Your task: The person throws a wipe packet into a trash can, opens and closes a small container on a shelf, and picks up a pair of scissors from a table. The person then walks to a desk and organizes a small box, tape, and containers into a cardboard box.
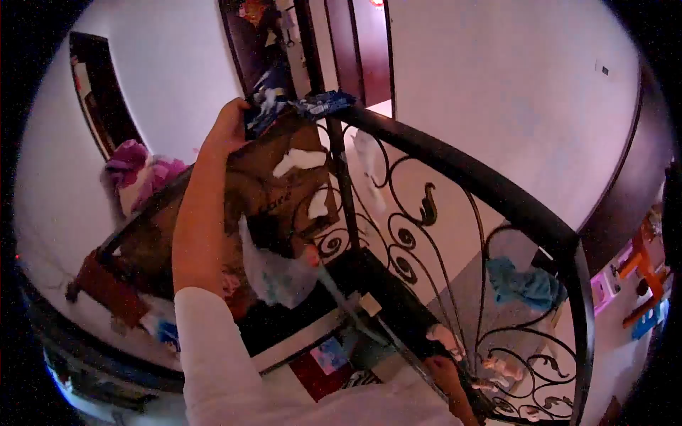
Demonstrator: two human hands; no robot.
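Note:
My left hand is raised at the end of my outstretched arm, closed at the edge of a dark blue and white item on the railing corner; its exact grip is unclear. A brown cloth hangs below and beside it, with white patches. In front of the cloth is a translucent whitish plastic piece. Low on the right, my right hand is near the foot of the railing, beside a thin rod-like line; its fingers are blurred.
A black railing with curled ironwork crosses the right side. Behind its bars lies a teal cloth. Pink and purple fabric is at the left. Orange and blue plastic objects stand at the far right. Doorways open at the back.

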